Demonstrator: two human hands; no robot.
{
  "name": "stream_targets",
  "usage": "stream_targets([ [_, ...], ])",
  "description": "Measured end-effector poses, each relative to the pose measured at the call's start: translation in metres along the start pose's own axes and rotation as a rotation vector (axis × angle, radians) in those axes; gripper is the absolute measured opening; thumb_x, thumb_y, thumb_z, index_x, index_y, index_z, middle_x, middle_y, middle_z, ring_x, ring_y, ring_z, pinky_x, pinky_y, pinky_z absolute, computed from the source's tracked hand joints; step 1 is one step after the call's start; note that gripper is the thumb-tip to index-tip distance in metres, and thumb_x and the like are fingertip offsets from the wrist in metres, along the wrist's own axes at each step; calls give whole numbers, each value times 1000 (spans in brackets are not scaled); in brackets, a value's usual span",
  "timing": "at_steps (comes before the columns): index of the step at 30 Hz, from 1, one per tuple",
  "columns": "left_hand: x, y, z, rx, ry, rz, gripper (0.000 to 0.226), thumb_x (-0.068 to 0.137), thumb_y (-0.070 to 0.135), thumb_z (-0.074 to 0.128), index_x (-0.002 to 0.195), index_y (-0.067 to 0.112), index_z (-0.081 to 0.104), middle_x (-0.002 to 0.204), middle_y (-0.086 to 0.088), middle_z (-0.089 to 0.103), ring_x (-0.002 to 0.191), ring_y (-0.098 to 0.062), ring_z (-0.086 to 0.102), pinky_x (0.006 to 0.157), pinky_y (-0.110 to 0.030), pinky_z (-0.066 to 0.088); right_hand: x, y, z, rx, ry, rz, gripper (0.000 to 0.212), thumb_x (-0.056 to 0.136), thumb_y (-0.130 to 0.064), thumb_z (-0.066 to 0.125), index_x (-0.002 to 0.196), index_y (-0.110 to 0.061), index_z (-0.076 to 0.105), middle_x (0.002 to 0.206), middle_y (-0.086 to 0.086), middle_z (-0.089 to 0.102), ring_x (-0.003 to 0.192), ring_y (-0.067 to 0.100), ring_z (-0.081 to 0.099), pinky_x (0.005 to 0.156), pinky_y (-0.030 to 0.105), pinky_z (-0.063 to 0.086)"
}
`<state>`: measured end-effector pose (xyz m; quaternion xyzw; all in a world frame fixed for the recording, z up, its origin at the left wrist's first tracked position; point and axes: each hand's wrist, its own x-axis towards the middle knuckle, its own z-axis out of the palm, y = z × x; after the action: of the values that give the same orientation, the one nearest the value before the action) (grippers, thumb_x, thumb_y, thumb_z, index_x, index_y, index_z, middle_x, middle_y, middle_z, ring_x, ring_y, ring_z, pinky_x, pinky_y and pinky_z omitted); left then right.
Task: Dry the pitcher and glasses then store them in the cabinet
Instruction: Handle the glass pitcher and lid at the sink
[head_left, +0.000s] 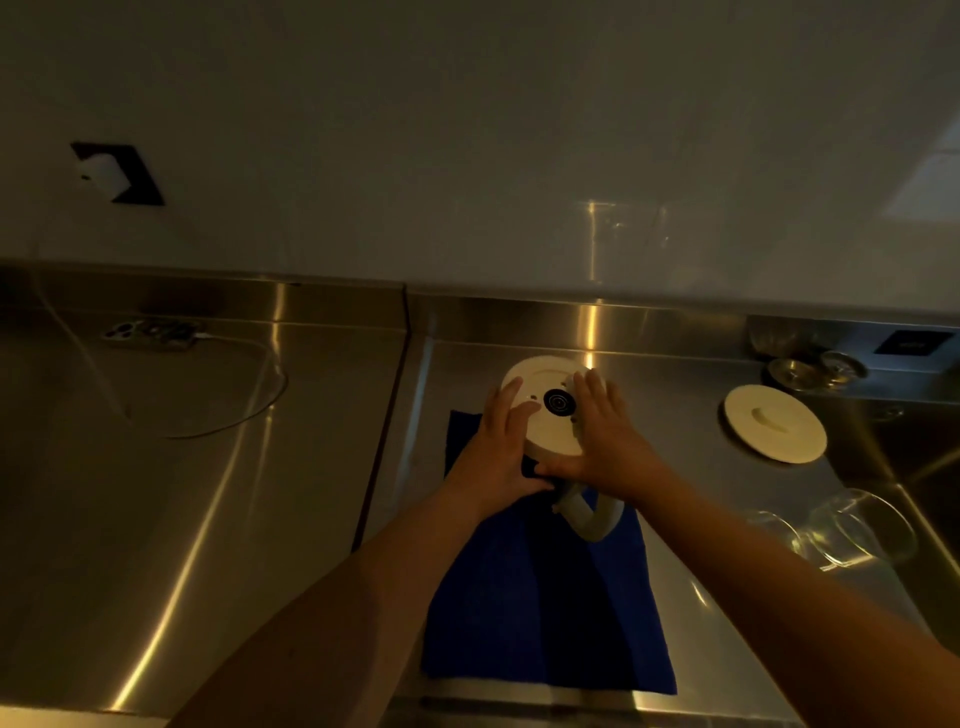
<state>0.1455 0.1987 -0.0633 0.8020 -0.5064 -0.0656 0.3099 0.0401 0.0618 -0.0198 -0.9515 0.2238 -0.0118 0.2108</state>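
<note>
Steel counter (208, 493): one pitcher (550, 415), two glasses (836, 530), one lid (774, 423).

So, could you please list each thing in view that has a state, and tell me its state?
pitcher: upside down on the cloth, base facing up, held by both hands
left hand: on the pitcher's left side
right hand: on the pitcher's right side
blue cloth: spread flat on the counter
white lid: off the pitcher, lying on the counter
glasses: lying on their sides by the sink
wall outlet: plug inserted
</note>
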Motion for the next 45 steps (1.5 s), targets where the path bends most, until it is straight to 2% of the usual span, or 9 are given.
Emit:
stream_targets([
  [7, -5, -9, -3, 34, -50, -35, 97, 70, 44, 78, 146, 19, 23, 157, 0, -4, 144, -30, -1, 111, -47, 31, 1, -14, 8, -75, 46, 25, 126, 63, -68, 67, 148, -11, -8, 156, 10, -12, 140, 29, -19, 112, 42, 0],
  [18, 2, -10, -22, 397, -179, 42, 100, 76, 63, 61, 150, 23, 7, 159, -3, -8, 143, -31, -18, 114, -55, 6, -12, -17, 11, -68, 80, 28, 119, 69, -51, 74, 148, -11, -5, 156, 10, -14, 141, 28, -17, 113, 42, 0],
  [21, 15, -11, -33, 429, -233, 102, 108, 72, 63, 66, 151, 26, 2, 159, -4, -9, 143, -30, -16, 113, -57, 1, -25, -8, 15, -10, 102, 42, 109, 77, -31, 74, 148, -18, -7, 155, 7, -19, 142, 30, 3, 113, 40, 23],
  [23, 26, -9, -38, 493, -286, 187, 112, 70, 63, 67, 150, 26, -1, 159, -4, -8, 143, -29, -16, 112, -55, -5, -28, -2, 14, 44, 83, 63, 99, 85, -20, 65, 147, -25, -11, 153, 2, -24, 137, 28, 23, 98, 28, 36],
  [30, 47, -7, -38, 484, -348, 269, 102, 76, 65, 60, 151, 23, 4, 159, -5, -4, 145, -24, -11, 114, -48, -8, -6, 5, -6, 97, 68, 36, 98, 85, -11, 61, 145, -35, -13, 157, -4, -8, 114, 24, 50, 76, 19, 41],
  [32, 49, -6, -35, 452, -341, 256, 99, 79, 64, 58, 151, 21, 5, 159, -5, -5, 145, -24, -11, 113, -46, -8, 3, 8, -14, 56, 35, -9, 100, 85, -12, 62, 145, -36, -15, 157, -3, -6, 116, 22, 49, 74, 14, 37],
  [37, 54, 3, -25, 452, -361, 258, 91, 86, 55, 54, 151, 23, -3, 159, -5, -7, 145, -24, -10, 114, -44, -7, 19, 29, -28, -16, -40, -50, 109, 78, -18, 72, 147, -27, -13, 157, 0, -9, 128, 22, 33, 96, 31, 32],
  [42, 55, 11, -13, 483, -339, 264, 84, 90, 53, 50, 151, 25, 0, 159, -6, -3, 145, -26, -5, 115, -44, -4, 27, 48, -20, 25, 35, -102, 84, 81, 10, 56, 148, -9, 9, 156, 12, 8, 143, 27, 12, 109, 24, 10],
  [45, 55, 12, -11, 509, -326, 266, 83, 89, 54, 50, 151, 26, 1, 159, -6, -1, 145, -27, -4, 115, -44, -2, 28, 55, -16, 10, 11, -107, 92, 83, -1, 61, 149, -19, -1, 157, 4, -1, 136, 21, 26, 104, 23, 20],
])
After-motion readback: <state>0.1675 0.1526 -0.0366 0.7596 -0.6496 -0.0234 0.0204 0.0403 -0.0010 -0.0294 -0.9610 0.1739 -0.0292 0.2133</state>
